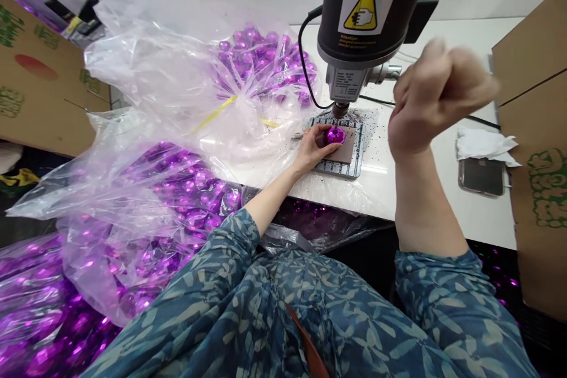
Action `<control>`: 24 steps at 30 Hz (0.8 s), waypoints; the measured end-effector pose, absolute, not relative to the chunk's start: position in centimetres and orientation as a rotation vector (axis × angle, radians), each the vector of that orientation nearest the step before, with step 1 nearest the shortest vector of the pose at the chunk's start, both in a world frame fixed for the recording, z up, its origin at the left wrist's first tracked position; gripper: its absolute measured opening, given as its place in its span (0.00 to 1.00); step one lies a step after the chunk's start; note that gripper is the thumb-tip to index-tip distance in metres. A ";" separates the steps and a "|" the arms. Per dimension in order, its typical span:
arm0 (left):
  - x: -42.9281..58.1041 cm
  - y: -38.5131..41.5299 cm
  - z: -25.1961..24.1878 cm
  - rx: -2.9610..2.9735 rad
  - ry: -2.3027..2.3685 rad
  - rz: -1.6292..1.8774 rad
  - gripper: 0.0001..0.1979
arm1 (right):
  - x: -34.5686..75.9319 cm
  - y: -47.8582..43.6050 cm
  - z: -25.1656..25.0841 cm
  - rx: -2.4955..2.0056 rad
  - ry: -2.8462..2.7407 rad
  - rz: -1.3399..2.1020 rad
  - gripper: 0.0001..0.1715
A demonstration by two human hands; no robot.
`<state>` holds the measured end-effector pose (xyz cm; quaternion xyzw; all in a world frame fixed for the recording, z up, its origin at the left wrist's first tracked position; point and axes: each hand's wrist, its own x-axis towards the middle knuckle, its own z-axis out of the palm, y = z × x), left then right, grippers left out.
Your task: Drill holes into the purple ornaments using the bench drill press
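My left hand (312, 147) pinches a shiny purple faceted ball (333, 135) between thumb and fingers. The ball sits on a flat brown board (344, 153), which lies on the slotted metal base (354, 173) of a drill press (370, 6). Right above the ball is the drill chuck (340, 110); whether the bit touches the ball I cannot tell. My right hand (436, 94), blurred, is curled into a fist beside the metal feed hub (384, 73) on the machine's right side. The feed handle inside the fist is mostly hidden.
Clear plastic bags (150, 59) full of purple balls (266, 59) spread over the left side. Dark shavings are scattered around the base. To the right, a phone (482, 177) lies under a crumpled white tissue (485, 146). Cardboard boxes (538, 147) stand at both sides; a black cable hangs beside the drill.
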<state>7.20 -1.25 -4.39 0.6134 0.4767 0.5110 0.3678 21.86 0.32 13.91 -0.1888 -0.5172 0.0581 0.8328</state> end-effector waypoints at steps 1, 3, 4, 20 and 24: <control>7.3 -1.5 -4.0 1.572 1.233 1.319 0.27 | 21.6 0.5 15.4 -0.406 -1.076 0.143 0.49; 7.1 -2.7 -2.8 1.589 1.277 1.350 0.25 | 21.2 1.1 17.9 -0.411 -1.075 0.194 0.48; 6.8 -3.8 -1.9 1.620 1.296 1.357 0.24 | 21.1 1.5 18.8 -0.413 -1.087 0.228 0.49; 2.4 -15.3 0.7 1.989 0.991 0.731 0.20 | 21.9 1.0 19.3 -0.331 -1.109 0.397 0.46; -1.1 -5.5 2.3 1.679 1.591 1.370 0.05 | 22.0 0.5 19.2 -0.309 -1.136 0.397 0.43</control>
